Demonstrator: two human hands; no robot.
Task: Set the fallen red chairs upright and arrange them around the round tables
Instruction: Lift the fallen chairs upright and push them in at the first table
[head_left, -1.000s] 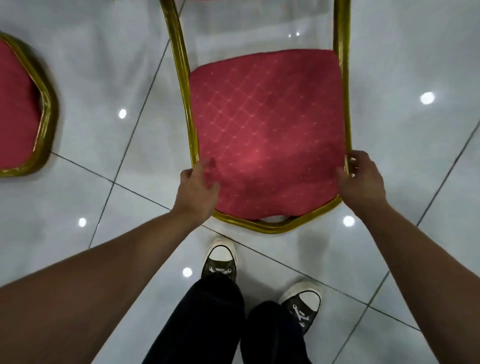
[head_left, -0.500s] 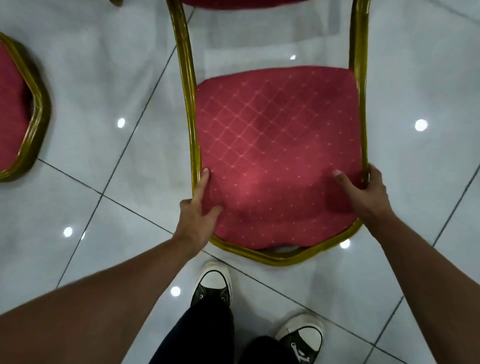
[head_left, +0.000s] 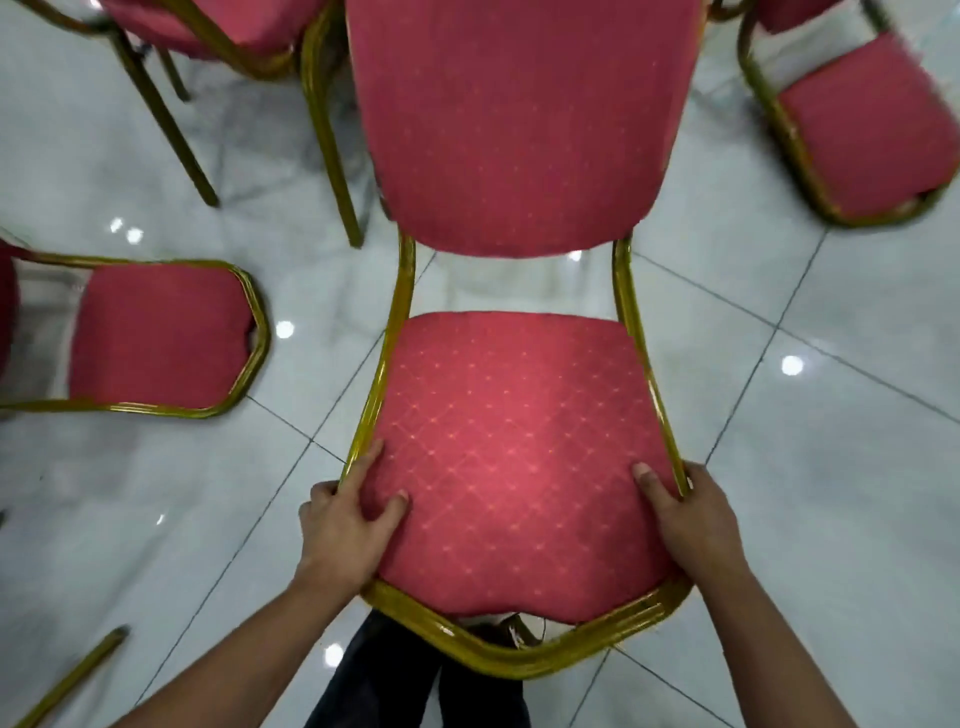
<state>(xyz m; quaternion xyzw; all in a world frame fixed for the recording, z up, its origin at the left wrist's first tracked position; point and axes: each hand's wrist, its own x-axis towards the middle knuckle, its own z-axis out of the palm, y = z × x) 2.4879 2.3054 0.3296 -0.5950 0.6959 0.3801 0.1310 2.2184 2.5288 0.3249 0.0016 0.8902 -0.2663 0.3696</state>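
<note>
Red chairs with gold frames on the pale tiled floor

The nearest red chair (head_left: 519, 441) was held by the top of its diamond-patterned backrest, its seat farther off. Another chair (head_left: 156, 338) lay to the left, one (head_left: 862, 130) at upper right, and one (head_left: 218, 26) at upper left.

This looks like a banquet or function hall: glossy pale floor tiles (head_left: 810, 467) throw back bright ceiling-light spots. Identical red chairs (head_left: 519, 441) with gold metal frames crowd round, one lying toppled (head_left: 156, 338) at left.
</note>
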